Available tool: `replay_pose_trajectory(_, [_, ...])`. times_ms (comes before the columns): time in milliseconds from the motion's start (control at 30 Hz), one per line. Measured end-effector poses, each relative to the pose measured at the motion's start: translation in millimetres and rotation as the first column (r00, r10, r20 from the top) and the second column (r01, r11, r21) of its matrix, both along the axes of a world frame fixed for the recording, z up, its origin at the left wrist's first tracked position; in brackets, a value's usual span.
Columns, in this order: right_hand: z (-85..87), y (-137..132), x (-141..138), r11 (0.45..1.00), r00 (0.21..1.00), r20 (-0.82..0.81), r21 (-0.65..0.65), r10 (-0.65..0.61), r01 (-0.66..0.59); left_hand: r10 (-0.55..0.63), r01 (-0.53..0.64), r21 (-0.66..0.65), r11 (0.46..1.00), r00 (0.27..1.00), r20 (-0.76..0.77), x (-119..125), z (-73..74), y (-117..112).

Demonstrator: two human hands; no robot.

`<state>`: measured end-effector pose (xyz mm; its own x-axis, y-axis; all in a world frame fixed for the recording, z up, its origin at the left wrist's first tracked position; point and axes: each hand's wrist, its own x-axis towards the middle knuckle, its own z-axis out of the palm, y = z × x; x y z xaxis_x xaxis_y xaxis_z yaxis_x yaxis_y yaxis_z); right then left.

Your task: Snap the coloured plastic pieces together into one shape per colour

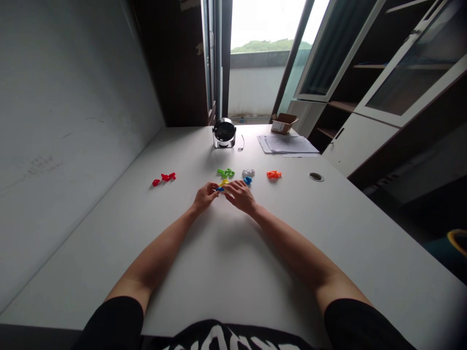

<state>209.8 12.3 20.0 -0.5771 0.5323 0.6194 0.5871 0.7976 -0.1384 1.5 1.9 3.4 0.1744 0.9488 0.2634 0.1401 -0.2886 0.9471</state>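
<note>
Mid-bench, between the two hands: one small blue plastic piece [219, 188] at the fingertips of the left hand [206, 197], and one yellow plastic piece [224, 182] just behind it, near the right hand [241, 196]. Both hands curve inward, their fingers nearly meeting over these pieces. Each grip looks partly closed, but at this size it cannot be told whether either one holds the blue piece.

Handling, judged by appearance: light, stiff moulded shapes, best pinched by their edges between finger and thumb. Being thin, they may skid on the smooth surface.

Also within reach, just ahead of the hands: a second blue plastic piece [247, 180], a green plastic piece [225, 172] and a pale grey piece [248, 173]. Farther out on the right lies an orange plastic piece [273, 174]; well to the left, a short row of red plastic pieces [164, 177].

Bench [233, 253], white, carrying toward its far end: a round black-and-chrome desk fan [224, 132], a stack of papers [286, 144], a small cardboard box [283, 123]. Set into the top at right: a cable grommet [316, 177]. Beside the bench: a glass-fronted cabinet [365, 73].
</note>
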Motion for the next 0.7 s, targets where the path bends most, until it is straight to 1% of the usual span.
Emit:
replay_pose_trajectory(200, [-2.4,2.5,3.6,1.0,1.0,0.014,0.002,-0.015,0.015,-0.045,0.046,-0.029,0.999,0.998,0.042,2.2,2.4,-1.9])
replay_pose_trajectory(400, [-2.8,1.5,3.3,1.0,0.999,0.048,0.023,-0.01,0.009,-0.097,0.097,-0.035,0.995,0.995,0.005,3.7,2.3,-3.7])
replay_pose_trajectory(700, [-1.9,0.9,4.2,1.0,0.999,0.025,0.011,-0.023,0.023,-0.067,0.066,-0.025,0.997,0.998,-0.016,2.3,-3.7,-2.0])
